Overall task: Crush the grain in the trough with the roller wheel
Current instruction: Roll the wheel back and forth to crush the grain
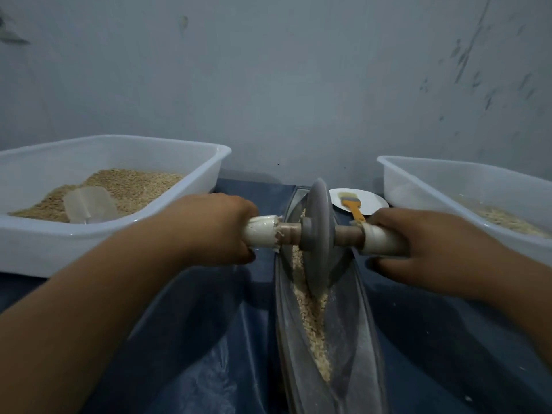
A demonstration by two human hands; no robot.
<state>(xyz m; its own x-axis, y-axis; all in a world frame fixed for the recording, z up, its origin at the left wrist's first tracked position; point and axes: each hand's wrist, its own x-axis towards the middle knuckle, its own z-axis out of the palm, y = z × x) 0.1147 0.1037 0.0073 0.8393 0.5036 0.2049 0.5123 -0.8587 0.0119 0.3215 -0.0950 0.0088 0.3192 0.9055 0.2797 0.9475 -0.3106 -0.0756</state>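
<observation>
Grey metal, the roller wheel (319, 234) stands on edge in the narrow trough (352, 330), its rim bedded in the tan grain (310, 309) that lies along the bottom of the channel. The trough sits at the centre of the blue-covered tabletop (209, 339), and its long axis runs from 6 o'clock, nearest the person, toward 12 o'clock at the wall. The wheel's disc lines up with that same line, while its axle (288, 231) lies across it, pointing from 9 o'clock to 3 o'clock. The left hand (215, 228) grips the white sleeve at the 9 o'clock end with fingers curled round it, and the right hand (418, 246) grips the 3 o'clock sleeve the same way, so both sets of fingers are clamped on the handles. The likeliest trouble is uneven pressure: if 1 hand bears down harder, the disc may tilt, ride up a sloped wall and throw grain over the rim onto the cloth. A stroke carried too far toward 12 o'clock could run the wheel out of the trough's upturned end, near the white plate (370, 201) with its orange-handled brush (354, 209) at 1 o'clock. The left sleeve's inner edge looks ragged, so the grip there might slip. The 2 white tubs, 1 at 10 o'clock (119, 234) holding grain and a scoop (89, 203), the other at 2 o'clock (424, 186), stand near the hands and could be knocked.
</observation>
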